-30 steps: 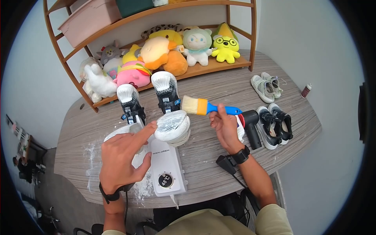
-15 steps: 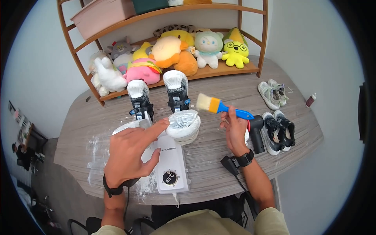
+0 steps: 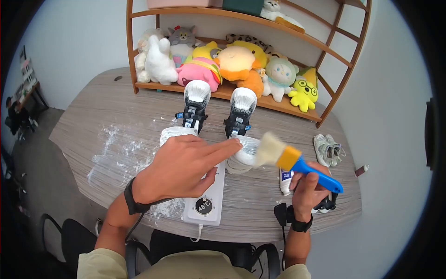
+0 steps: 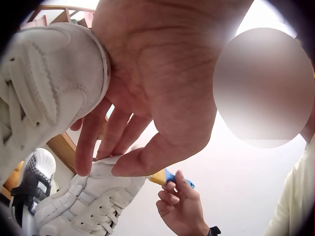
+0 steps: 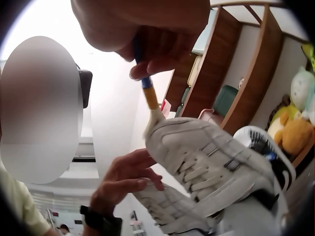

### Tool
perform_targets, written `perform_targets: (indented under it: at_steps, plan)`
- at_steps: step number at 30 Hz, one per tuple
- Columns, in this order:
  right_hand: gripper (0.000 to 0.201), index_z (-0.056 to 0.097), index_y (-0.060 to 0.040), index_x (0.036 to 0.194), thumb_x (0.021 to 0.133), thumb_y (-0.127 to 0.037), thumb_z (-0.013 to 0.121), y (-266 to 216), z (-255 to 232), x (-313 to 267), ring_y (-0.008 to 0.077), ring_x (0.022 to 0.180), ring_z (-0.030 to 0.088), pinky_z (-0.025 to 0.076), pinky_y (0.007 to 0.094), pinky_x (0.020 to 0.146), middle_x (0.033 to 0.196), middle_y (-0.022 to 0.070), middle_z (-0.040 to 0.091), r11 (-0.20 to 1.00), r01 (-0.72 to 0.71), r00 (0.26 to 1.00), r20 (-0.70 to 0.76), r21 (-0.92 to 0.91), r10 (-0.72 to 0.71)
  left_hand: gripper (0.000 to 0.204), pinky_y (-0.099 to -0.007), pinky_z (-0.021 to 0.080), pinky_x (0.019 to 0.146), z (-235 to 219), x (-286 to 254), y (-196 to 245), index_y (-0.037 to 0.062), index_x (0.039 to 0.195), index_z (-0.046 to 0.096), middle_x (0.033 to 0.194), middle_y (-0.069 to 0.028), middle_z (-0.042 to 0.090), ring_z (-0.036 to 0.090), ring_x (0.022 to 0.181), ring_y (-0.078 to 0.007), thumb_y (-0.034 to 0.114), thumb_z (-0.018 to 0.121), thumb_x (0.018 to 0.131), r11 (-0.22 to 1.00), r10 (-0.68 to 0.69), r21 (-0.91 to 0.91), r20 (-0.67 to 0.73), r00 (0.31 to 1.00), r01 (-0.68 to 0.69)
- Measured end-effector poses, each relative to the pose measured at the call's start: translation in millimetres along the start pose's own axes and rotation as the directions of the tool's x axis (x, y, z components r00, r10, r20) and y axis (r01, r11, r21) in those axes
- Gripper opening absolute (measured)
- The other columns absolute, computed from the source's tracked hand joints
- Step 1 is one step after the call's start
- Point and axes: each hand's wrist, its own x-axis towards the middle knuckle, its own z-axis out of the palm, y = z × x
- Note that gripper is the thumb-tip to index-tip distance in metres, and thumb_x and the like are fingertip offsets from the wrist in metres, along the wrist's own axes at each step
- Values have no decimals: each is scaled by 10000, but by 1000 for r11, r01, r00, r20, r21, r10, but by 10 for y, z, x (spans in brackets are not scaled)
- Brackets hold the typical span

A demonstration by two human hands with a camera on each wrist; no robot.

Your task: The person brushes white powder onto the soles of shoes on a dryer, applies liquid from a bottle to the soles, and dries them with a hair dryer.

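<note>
My right hand (image 3: 306,193) grips the blue handle of a paintbrush (image 3: 290,158), its bristles beside the toe of the right-hand white shoe (image 3: 246,151). In the right wrist view the bristles of the brush (image 5: 154,120) meet the toe of that laced shoe (image 5: 206,157). My left hand (image 3: 183,162) reaches across with fingers extended, fingertips at the shoe's sole edge. In the left wrist view the left hand (image 4: 152,88) has its fingers and thumb around that shoe's toe (image 4: 106,187). Another white shoe (image 3: 174,132) stands upturned to the left, partly hidden by the hand.
A white device (image 3: 204,209) reading 48°C holds the shoes, with black-and-white upturned shoes (image 3: 195,102) behind. White residue marks the table (image 3: 93,116). To the right are a tube (image 3: 285,181), grey shoes (image 3: 325,151) and a small bottle (image 3: 361,170). A shelf (image 3: 265,109) holds plush toys.
The head view has swung, shifting the scene. My right hand has brought the brush down closer to the shoe's toe. My left hand remains at the shoe's edge.
</note>
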Motion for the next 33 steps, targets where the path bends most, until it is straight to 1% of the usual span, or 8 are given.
perform_targets:
  at_steps: [3,7,9,13,19,21,24,33]
  plan:
    - [366,539,22,1071,959,-323,590,8,-61,6,123,473,507,410,240,421,651,92,567,990,12,978,-208,144,18,631,-305,519,671,33,-26,-18,107,1294,561,957,-48,691,639,669,-217,76,668,673,1000,3,-13,-19,1000,-4]
    - [365,556,25,1013,945,-329,611,-137,-16,-37,120,436,486,396,234,395,622,85,554,997,0,1000,18,78,-1,599,-308,539,805,47,-56,-44,100,1284,563,1176,-44,667,677,779,-199,78,657,694,1000,1,5,-10,1000,-1]
    - [371,559,25,996,936,-335,624,-139,100,-42,120,429,484,386,230,381,612,85,553,992,8,1000,-13,-125,-10,576,-342,529,866,106,-42,-68,90,1261,583,1154,-46,678,680,803,-198,34,643,690,997,62,-43,-172,983,-70]
    - [400,540,19,1014,914,-350,657,-209,152,5,119,418,480,376,228,367,633,93,564,997,-71,978,-194,35,76,530,-416,498,954,2,-170,-119,73,1181,633,1096,-59,700,686,832,-199,-73,602,673,923,90,-301,-437,895,-239]
    - [351,507,21,984,869,-233,720,-396,435,-80,144,458,561,432,224,375,716,107,596,1000,-27,999,41,15,26,428,-384,541,859,-109,-541,-289,58,1062,664,995,-61,722,689,829,-211,-108,602,673,948,-18,-260,-617,787,-182]
    - [338,554,29,957,778,-115,802,-496,583,-139,180,524,635,495,248,441,722,118,635,994,-99,988,121,46,93,386,-348,554,816,-94,-645,-259,50,1038,663,991,-64,721,690,843,-217,-99,617,685,957,-3,-233,-605,796,-173]
    - [321,621,15,898,704,-95,852,-503,745,3,200,553,655,506,264,489,721,116,668,917,350,779,602,-191,-172,387,-303,561,746,-34,-727,-128,32,1075,651,987,-64,715,689,849,-221,-29,699,695,950,13,-246,-581,814,-191]
    - [326,650,31,846,726,-211,833,-604,1220,-122,227,598,659,510,280,547,729,130,671,923,348,740,652,-164,-164,468,-271,545,613,-66,-994,-20,31,1237,603,896,-40,697,684,764,-150,83,674,777,955,-19,-288,-283,959,-67]
